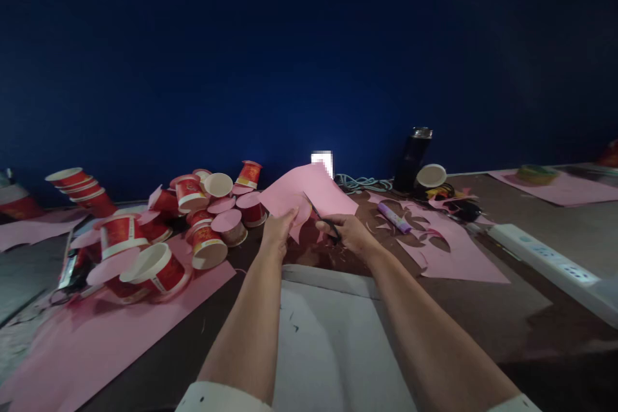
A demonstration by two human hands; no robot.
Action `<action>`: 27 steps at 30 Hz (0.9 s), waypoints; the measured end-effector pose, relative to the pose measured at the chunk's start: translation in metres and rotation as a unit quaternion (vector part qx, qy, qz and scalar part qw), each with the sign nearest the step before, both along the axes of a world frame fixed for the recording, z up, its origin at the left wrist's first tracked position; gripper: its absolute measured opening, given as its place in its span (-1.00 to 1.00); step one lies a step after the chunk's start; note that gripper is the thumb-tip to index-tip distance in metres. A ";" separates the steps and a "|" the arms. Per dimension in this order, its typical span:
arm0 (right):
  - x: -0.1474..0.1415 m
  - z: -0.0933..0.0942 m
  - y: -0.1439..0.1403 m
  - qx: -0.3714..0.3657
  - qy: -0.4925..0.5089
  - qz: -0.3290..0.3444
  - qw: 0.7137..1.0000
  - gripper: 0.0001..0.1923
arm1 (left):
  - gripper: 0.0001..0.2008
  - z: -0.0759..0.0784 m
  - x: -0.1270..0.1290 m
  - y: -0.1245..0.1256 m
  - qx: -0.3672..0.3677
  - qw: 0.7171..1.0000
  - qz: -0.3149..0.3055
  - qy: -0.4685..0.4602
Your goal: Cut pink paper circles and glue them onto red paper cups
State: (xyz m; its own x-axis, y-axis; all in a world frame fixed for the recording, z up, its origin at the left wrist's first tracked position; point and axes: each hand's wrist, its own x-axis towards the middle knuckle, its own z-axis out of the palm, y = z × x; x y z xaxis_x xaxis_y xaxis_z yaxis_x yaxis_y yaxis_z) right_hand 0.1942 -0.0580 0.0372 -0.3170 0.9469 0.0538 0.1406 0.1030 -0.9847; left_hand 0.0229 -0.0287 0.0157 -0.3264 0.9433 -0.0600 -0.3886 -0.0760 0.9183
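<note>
Dark blue wall backs a brown table (483,309) strewn with paper cups (159,232). Right hand (348,233): fingers closed through the scissors (322,217), blades angled up-left into the pink paper (309,196). Left hand (279,230): fingers pinch the sheet's lower edge, just left of the blades. A glue stick (394,217) lies to the right.

Hands (313,232); scissors (322,217); pink paper (309,193)

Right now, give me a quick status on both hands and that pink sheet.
Left hand pinches pink sheet. Right hand works scissors into it. Paper cups piled left, apart.
</note>
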 end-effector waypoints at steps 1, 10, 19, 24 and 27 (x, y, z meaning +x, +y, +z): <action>0.000 0.000 0.000 0.000 -0.001 0.001 1.000 -0.52 | -0.52 0.000 0.000 0.000 0.003 1.000 -0.010 0.000; 0.002 -0.002 0.002 0.005 -0.006 0.004 1.000 -0.54 | -0.50 -0.003 -0.002 0.004 0.011 1.000 -0.016 -0.015; 0.003 -0.004 0.004 -0.001 -0.004 0.007 1.000 -0.57 | -0.54 0.003 0.001 -0.002 0.026 0.998 -0.026 -0.043; 0.004 -0.005 0.004 -0.011 0.002 -0.002 1.000 -0.53 | -0.54 0.007 0.002 -0.003 0.010 0.997 -0.026 -0.067; 0.005 -0.005 0.004 -0.015 0.001 0.001 1.000 -0.52 | -0.54 0.007 0.001 -0.003 0.005 0.997 -0.027 -0.066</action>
State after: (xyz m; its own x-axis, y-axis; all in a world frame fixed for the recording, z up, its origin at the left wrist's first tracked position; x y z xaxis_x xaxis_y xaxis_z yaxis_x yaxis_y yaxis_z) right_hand 0.1990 -0.0537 0.0321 -0.3180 0.9477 0.0260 0.1386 0.0736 -0.9876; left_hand 0.0239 -0.0316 0.0229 -0.2646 0.9602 -0.0894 -0.5092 -0.0604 0.8585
